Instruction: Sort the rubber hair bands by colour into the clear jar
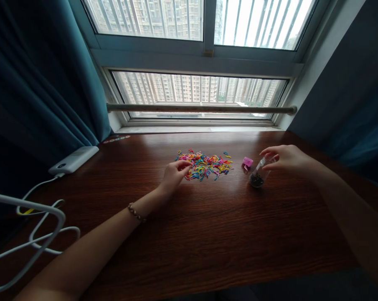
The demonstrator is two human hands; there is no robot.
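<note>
A spread of small, many-coloured loops or clips (209,165) lies on the dark brown wooden table (189,234). At the left edge of this pile is my left hand (177,172), its fingertips pinched together; what they hold, if anything, is too small to tell. My right hand (281,158) grips the upper part of a small clear container (257,179), which leans and has dark contents at its bottom. Between the pile and the container lies a small pink item (247,162).
A white power bank or similar box (74,160) with a white cable (44,180) sits at the left, and thicker white cables loop nearer me. Blue curtain (51,75) hangs at the left. Behind the table, a metal rail (201,108) crosses the window.
</note>
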